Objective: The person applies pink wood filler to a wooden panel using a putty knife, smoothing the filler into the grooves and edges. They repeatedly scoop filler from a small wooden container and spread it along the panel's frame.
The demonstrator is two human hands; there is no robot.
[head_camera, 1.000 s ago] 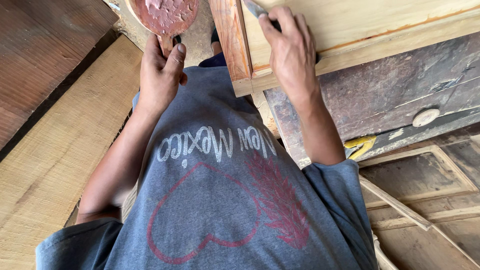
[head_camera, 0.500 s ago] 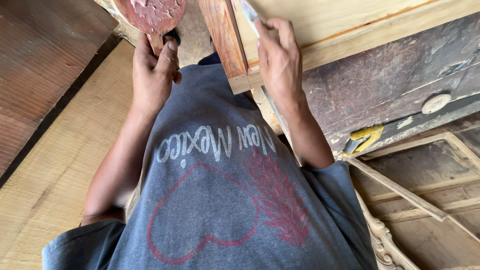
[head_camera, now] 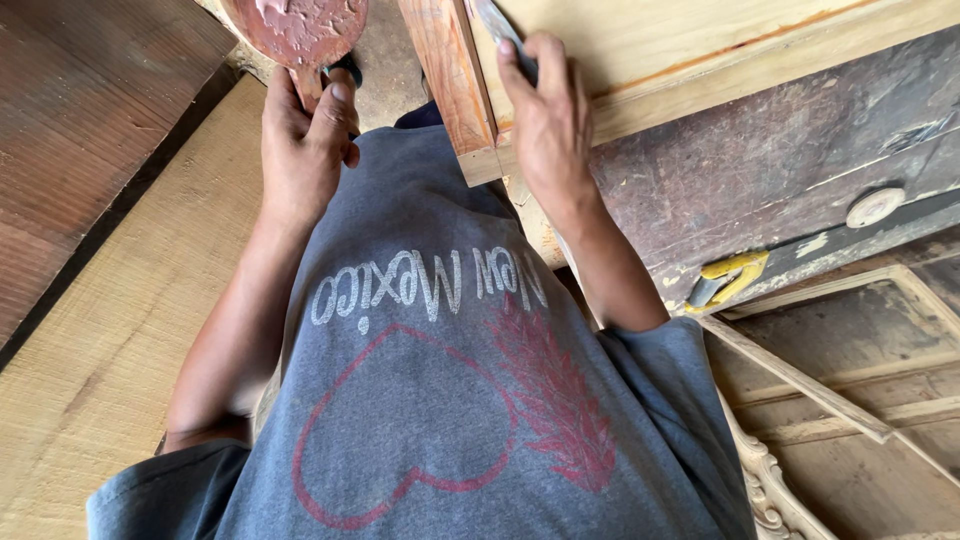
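A grey T-shirt [head_camera: 440, 400] fills the lower middle of the frame, printed with white lettering, a red heart outline and a red feather. A pale sawn plank [head_camera: 110, 340] runs along the lower left, with a dark reddish-brown board [head_camera: 70, 130] above it in the upper left. At right, a worn dark panel [head_camera: 780, 160] carries a round pale knob [head_camera: 874, 207]. Just below it a yellow clamp handle [head_camera: 730, 276] sticks out. In the lower right lie a dusty wooden frame [head_camera: 870, 400] and a carved, scalloped moulding [head_camera: 765, 480].

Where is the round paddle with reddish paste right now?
In the head view, top left: the paddle is gripped by its handle in the left hand, left of the reddish wooden frame piece.
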